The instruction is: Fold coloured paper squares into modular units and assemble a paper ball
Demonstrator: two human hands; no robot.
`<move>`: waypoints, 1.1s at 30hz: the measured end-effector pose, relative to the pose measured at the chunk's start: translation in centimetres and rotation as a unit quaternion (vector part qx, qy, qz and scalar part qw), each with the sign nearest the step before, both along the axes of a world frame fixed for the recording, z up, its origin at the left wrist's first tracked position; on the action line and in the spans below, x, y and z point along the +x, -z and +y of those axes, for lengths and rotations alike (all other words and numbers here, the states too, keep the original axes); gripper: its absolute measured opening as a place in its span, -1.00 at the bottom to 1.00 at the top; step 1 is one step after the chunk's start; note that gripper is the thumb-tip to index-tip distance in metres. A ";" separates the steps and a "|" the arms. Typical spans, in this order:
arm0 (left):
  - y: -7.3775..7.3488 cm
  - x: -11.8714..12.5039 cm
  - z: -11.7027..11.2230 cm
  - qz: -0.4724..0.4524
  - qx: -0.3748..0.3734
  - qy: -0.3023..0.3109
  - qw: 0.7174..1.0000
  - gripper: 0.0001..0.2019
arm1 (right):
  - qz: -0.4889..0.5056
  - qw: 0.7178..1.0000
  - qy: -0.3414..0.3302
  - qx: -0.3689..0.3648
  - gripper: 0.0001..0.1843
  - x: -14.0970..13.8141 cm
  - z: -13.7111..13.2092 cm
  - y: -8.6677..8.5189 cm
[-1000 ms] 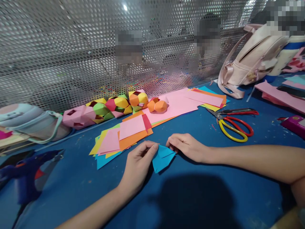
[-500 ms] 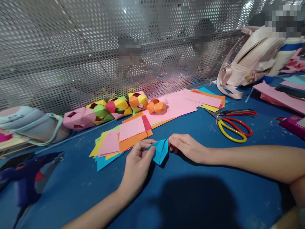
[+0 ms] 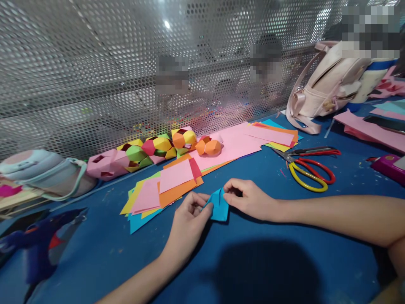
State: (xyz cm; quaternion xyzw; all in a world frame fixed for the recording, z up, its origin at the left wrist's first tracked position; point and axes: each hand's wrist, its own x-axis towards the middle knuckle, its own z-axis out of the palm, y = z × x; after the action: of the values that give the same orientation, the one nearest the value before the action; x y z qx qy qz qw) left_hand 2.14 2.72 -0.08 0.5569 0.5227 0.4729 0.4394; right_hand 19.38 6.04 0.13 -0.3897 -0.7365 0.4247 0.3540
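A small folded piece of blue paper (image 3: 220, 210) is held between my two hands just above the blue table. My left hand (image 3: 190, 219) pinches its left side between thumb and fingers. On the other side, my right hand (image 3: 248, 197) grips the upper right edge with thumb and forefinger. Creases and a raised flap show on the paper's face. Right behind my hands lies a loose pile of coloured paper sheets (image 3: 175, 175), pink, orange, yellow and blue.
Folded paper balls (image 3: 137, 156) stand in a row before a perforated metal panel (image 3: 126, 63). Yellow-and-red-handled scissors (image 3: 308, 177) lie to the right, near a pink backpack (image 3: 329, 84). A blue glue gun (image 3: 41, 240) sits at left by a round pouch (image 3: 47, 173).
The blue paper has turned and shows a squarer face now. My right thumb and forefinger have closed onto its upper right edge. The camera view has shifted slightly.
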 end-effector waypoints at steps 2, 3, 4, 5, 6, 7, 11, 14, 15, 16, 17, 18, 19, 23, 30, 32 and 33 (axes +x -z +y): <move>-0.1 0.0 -0.1 0.012 0.006 0.008 1.000 -0.81 | -0.009 1.000 -0.013 -0.006 -0.83 0.0 -0.1 -0.2; -0.1 0.1 -0.1 0.019 0.012 0.013 1.000 -0.81 | -0.017 1.000 -0.017 -0.006 -0.78 0.0 -0.2 -0.2; -0.1 0.1 -0.2 0.027 0.019 0.017 0.999 -0.81 | -0.024 1.000 -0.016 -0.003 -0.75 0.0 -0.3 -0.3; 0.0 0.0 -0.3 0.036 0.025 0.022 0.999 -0.80 | -0.026 1.000 -0.013 0.000 -0.74 0.0 -0.3 -0.3; 0.0 0.0 -0.3 0.044 0.030 0.025 0.998 -0.80 | -0.023 1.000 -0.011 0.003 -0.76 0.0 -0.3 -0.2; 0.0 0.0 -0.4 0.050 0.032 0.027 0.998 -0.80 | -0.017 1.000 -0.009 0.005 -0.81 0.0 -0.2 -0.2; 0.0 0.1 -0.4 0.068 0.027 0.025 0.997 -0.79 | -0.002 1.000 -0.011 0.021 -0.88 -0.1 0.0 0.0; 0.0 0.1 -0.4 0.070 0.019 0.023 0.997 -0.79 | -0.001 1.000 -0.016 0.023 -0.88 -0.1 0.0 0.1; 0.0 0.1 -0.3 0.069 0.017 0.023 0.997 -0.79 | 0.000 1.000 -0.018 0.019 -0.88 0.0 0.0 0.1; 0.0 0.1 -0.3 0.067 0.017 0.024 0.997 -0.79 | 0.001 1.000 -0.020 0.014 -0.88 0.0 -0.1 0.1; 0.1 0.1 -0.4 0.067 0.019 0.027 0.997 -0.78 | -0.001 1.000 -0.020 0.009 -0.88 0.0 -0.1 0.1; 0.1 0.1 -0.4 0.067 0.021 0.031 0.997 -0.78 | -0.004 1.000 -0.021 0.006 -0.86 0.0 -0.1 0.0; 0.1 0.2 -0.4 0.066 0.024 0.036 0.997 -0.77 | -0.007 1.000 -0.021 0.006 -0.83 0.0 -0.2 0.0; 0.0 0.2 -0.3 0.057 0.027 0.035 0.997 -0.77 | -0.010 1.000 -0.026 0.014 -0.78 0.1 -0.3 -0.1; 0.1 0.0 0.2 0.029 0.005 -0.001 1.000 -0.87 | 0.012 1.000 -0.010 0.008 -0.83 -0.1 -0.1 0.2; 0.2 0.0 0.3 0.037 -0.004 0.010 0.999 -0.79 | 0.008 1.000 -0.002 0.009 -0.83 -0.1 -0.1 0.1; 0.2 0.0 0.3 0.045 -0.011 0.019 0.999 -0.73 | 0.005 1.000 0.001 0.009 -0.83 -0.1 -0.1 0.1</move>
State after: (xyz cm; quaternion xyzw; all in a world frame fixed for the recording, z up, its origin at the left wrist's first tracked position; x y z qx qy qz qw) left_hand 2.17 3.01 -0.23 0.5830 0.5363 0.4329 0.4302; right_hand 19.29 5.94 0.05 -0.3847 -0.7384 0.4197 0.3614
